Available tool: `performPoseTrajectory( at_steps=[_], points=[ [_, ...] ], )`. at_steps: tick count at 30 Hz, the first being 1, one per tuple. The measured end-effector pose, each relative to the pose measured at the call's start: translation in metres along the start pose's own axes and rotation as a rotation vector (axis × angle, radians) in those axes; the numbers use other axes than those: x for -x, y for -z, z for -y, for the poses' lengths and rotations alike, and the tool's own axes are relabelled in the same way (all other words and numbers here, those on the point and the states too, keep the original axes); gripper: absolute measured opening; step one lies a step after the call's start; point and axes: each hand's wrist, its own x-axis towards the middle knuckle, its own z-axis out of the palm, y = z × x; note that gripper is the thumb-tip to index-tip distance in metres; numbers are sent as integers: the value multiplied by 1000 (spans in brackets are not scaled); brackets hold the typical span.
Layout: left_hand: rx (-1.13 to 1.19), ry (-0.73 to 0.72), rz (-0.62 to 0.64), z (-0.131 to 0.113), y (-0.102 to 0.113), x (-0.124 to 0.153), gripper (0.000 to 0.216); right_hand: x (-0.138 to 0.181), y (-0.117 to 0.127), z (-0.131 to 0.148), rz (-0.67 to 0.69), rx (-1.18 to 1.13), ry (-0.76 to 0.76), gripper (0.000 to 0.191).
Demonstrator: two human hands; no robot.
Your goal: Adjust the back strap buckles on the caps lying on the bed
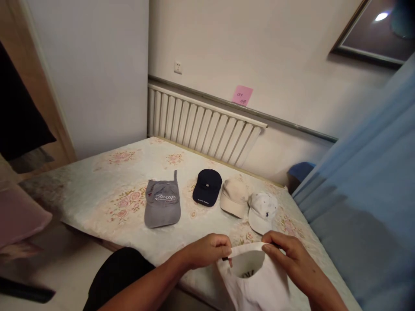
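Note:
Both hands hold a white cap [266, 285] by its back strap, at the bed's near edge. My left hand [212, 250] pinches the strap's left end, and my right hand [288, 259] grips it on the right. Between them the cap's back opening shows, with dark lettering seen through it. Beyond lie a grey cap [162, 205] with its strap sticking up, a navy cap [207, 188], a beige cap [234, 197] and a white cap with a small dark emblem [263, 211]. The white emblem cap is closest to my right hand.
The caps lie on a bed with a floral cover [106, 185]. A white radiator [201, 123] runs along the wall behind it. A blue curtain [366, 203] hangs at the right. A dark rounded thing [116, 276] is below my left forearm, and clothes [22, 211] hang at the left.

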Motion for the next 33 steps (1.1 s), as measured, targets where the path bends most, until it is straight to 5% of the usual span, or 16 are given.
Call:
performPoseTrajectory(
  at_steps=[10,25,33],
  points=[
    [376,-8,204,56,57,-25,23,-77,-39,4,93,-57,-122,23],
    [803,-109,43,109,125,-25,36,-185,-132,16,347,-130,-138,13],
    [795,-105,-23,113,135,-24,31,-197,-145,13,414,-273,-114,15]
  ],
)
